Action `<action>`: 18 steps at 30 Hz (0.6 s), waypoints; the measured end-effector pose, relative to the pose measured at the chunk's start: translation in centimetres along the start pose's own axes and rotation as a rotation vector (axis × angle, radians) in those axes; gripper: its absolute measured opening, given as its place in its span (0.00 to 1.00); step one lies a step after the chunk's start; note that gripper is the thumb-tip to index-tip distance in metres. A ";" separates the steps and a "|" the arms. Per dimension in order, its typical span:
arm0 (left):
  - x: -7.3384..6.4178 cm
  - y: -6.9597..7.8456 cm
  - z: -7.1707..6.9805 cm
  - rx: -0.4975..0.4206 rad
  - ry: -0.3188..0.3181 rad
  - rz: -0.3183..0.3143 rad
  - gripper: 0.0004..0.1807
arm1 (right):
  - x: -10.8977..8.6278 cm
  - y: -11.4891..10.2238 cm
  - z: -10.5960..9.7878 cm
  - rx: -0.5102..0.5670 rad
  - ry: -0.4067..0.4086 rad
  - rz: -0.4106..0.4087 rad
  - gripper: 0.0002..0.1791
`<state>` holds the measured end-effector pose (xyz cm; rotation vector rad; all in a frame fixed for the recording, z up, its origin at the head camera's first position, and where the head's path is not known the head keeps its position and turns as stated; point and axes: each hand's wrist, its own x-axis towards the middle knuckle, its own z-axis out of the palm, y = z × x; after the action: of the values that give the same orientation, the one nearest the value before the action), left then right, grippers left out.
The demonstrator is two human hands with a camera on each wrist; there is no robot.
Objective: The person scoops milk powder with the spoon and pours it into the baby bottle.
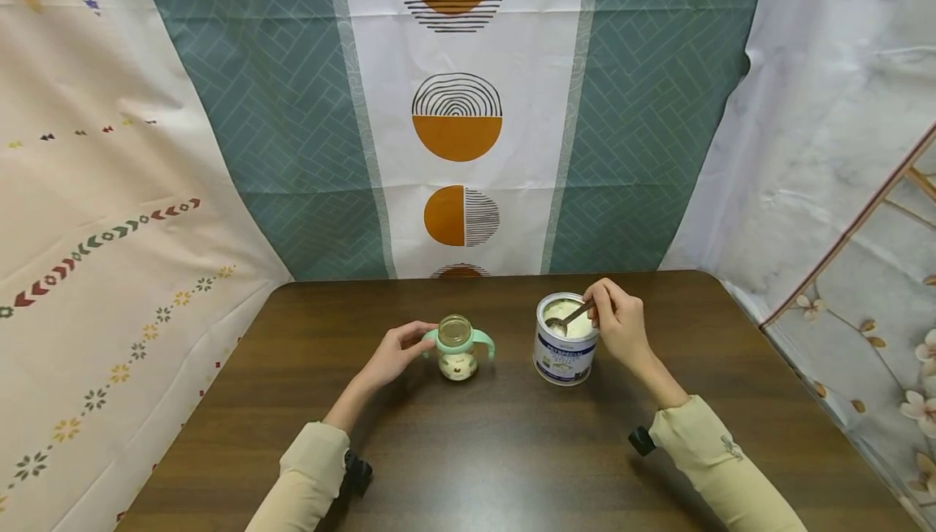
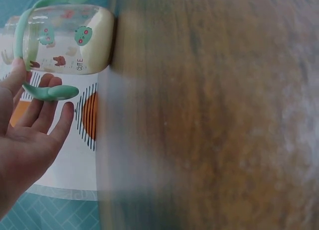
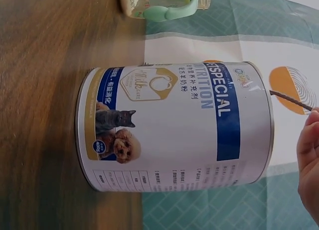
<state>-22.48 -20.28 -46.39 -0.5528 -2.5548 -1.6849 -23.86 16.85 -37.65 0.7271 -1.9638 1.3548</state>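
Observation:
On the table stands a clear baby bottle point(image 1: 457, 363) with a mint-green collar and two side handles; its mouth is uncapped and pale powder lies at the bottom. My left hand point(image 1: 395, 351) holds it by the near handle point(image 2: 52, 93), thumb at the collar and fingers behind the handle. To the right is an open white-and-blue milk powder can point(image 1: 563, 360), filled near the top with cream powder. My right hand point(image 1: 617, 322) pinches the handle of a metal spoon point(image 1: 580, 312), its bowl over the powder inside the can's rim.
The brown wooden table point(image 1: 497, 451) reaches back to a patterned curtain point(image 1: 468, 223). Printed cloth point(image 1: 110, 288) hangs along the left side, and a floral cloth point(image 1: 841, 272) hangs on the right. A dark wrist camera point(image 1: 357, 473) sits at the left cuff.

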 end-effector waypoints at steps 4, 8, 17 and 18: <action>0.0 0.0 0.0 0.001 -0.001 -0.013 0.16 | 0.0 0.4 -0.2 0.076 0.014 0.172 0.16; -0.2 1.7 -0.1 -0.001 -0.009 -0.017 0.16 | 0.1 0.9 -0.5 0.154 0.039 0.309 0.19; -0.4 2.9 -0.2 0.001 -0.021 -0.033 0.16 | -0.1 3.3 -0.7 0.295 0.122 0.492 0.22; -0.4 2.8 -0.2 0.000 -0.021 -0.033 0.16 | -0.1 3.8 -0.7 0.304 0.129 0.514 0.22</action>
<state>-21.24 -19.56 -43.91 -0.5331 -2.5928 -1.6981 -26.46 18.74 -39.82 0.2540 -1.9359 1.9807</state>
